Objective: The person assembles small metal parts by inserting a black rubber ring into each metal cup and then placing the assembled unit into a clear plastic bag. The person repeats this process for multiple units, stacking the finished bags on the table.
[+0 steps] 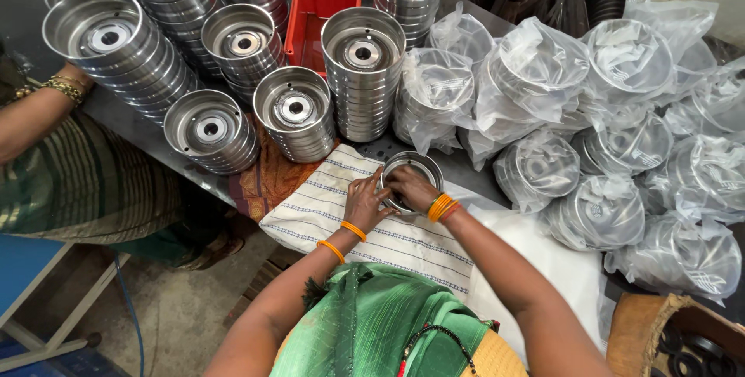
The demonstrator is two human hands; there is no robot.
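Two hands meet over a single round steel drum (pixel 411 171) lying open side up on a striped white cloth (pixel 341 210), just below the middle of the frame. The left hand (pixel 363 202) grips the near-left rim, fingers curled over its edge; the right hand (pixel 410 187) reaches inside the bowl — whether its fingertips pinch something there I cannot tell, the palm hides them. To do this well, I judge the left should keep the rim pinned flat on the cloth so the drum does not rock while the right works within. Stacks of bare drums (pixel 362 74) crowd the upper left, beside a red plastic bin (pixel 318 12); bagged drums (pixel 590 136) fill the right. Another person's arm (pixel 43 109) rests at the left edge.
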